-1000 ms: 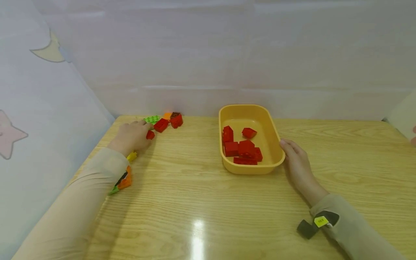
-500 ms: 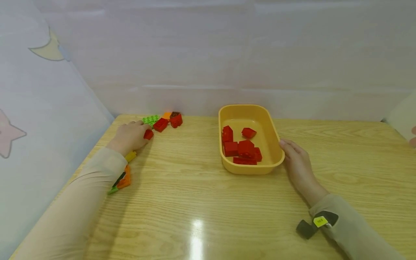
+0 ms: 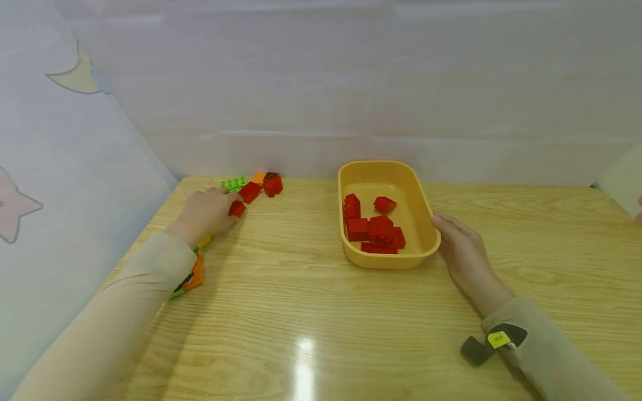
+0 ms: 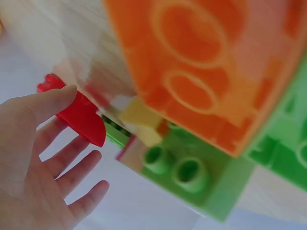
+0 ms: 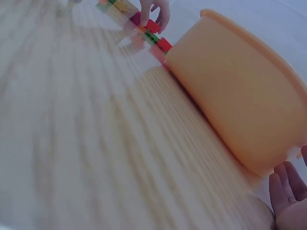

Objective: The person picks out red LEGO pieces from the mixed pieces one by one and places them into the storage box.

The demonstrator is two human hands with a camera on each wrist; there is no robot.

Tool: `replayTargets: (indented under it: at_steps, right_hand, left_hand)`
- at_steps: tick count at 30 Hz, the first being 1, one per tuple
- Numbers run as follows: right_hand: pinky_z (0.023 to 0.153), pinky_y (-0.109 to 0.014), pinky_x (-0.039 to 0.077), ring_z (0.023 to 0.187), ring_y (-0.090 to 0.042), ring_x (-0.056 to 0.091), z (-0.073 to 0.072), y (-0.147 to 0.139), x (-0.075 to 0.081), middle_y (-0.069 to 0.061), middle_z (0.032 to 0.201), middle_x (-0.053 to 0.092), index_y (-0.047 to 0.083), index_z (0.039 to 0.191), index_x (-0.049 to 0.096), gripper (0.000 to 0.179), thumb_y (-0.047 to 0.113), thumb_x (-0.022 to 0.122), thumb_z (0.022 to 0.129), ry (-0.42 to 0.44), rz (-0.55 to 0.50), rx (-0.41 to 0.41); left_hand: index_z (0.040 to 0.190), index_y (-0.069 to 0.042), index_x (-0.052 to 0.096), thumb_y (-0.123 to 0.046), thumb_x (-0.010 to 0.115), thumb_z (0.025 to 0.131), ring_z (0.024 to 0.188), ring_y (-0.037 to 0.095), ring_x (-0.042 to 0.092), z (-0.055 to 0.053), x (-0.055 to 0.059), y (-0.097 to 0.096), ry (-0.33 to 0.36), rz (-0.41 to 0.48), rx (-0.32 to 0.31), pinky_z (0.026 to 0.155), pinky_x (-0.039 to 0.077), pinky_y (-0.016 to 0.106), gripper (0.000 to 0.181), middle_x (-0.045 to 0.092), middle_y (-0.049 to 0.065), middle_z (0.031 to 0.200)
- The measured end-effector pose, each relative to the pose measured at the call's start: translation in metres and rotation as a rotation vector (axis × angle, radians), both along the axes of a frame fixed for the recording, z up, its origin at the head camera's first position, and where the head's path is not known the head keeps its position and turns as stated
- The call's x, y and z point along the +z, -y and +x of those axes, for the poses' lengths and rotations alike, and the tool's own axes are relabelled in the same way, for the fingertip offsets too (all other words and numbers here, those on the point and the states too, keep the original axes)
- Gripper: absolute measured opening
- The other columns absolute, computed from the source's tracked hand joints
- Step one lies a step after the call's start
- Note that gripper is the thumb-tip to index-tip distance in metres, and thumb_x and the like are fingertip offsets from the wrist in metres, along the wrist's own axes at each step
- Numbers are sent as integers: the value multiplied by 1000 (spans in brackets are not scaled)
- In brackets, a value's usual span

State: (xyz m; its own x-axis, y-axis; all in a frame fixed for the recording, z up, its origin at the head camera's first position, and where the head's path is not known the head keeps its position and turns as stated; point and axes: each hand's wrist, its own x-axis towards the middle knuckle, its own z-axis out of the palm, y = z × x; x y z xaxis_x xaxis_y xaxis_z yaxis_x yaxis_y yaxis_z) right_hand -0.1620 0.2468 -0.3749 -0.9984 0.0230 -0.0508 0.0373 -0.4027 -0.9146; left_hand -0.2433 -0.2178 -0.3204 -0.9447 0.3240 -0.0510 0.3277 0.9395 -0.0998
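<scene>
At the table's far left, my left hand (image 3: pixel 207 213) pinches a red toy building brick (image 3: pixel 237 209). The left wrist view shows this brick (image 4: pixel 82 114) between thumb and fingers, with studs at one end and a curved edge at the other. My right hand (image 3: pixel 466 257) is at the right side of a yellow plastic bin (image 3: pixel 391 260), its fingertips touching the rim. In the right wrist view the fingers of that hand (image 5: pixel 290 199) lie fairly straight by the bin's outer wall. Several red bricks (image 3: pixel 381 228) lie inside the bin.
Just past my left hand are two more red bricks (image 3: pixel 249 192), a green studded brick (image 3: pixel 234 184) and an orange piece (image 3: pixel 258 177). A yellow piece (image 3: pixel 204 241) and an orange brick (image 3: pixel 195 274) lie by my left sleeve. A pale wall sheet (image 3: pixel 301 111) rises behind the table.
My left hand has shifted slightly to the right, and the red brick in its fingers has moved with it. The right hand and the bin stay practically in place.
</scene>
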Motion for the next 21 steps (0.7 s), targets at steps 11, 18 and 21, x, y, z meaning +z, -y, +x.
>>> replayTargets:
  at_steps: [11,18,21]
  right_hand:
    - [92,-21,50,110,-7,62,-7,-18,-2,3,117,67,13,110,72,19,9,54,102,-2,-90,197]
    - [92,-22,51,111,-9,62,-8,-19,-2,2,118,67,11,112,72,22,7,53,102,-31,-87,229]
    - [92,-22,51,109,-9,63,-8,-16,-2,1,117,68,11,110,73,22,6,54,102,-43,-79,218]
  left_hand:
    - [131,-9,62,-23,61,95,114,41,57,10,5,-22,-54,60,-27,93,46,56,39,58,19,129]
    - [130,-11,63,-26,69,92,104,33,62,14,7,-44,-161,84,-112,83,53,48,41,61,13,120]
    - [129,-12,62,-28,72,91,101,31,62,19,10,-59,-222,125,-168,79,55,45,43,60,13,120]
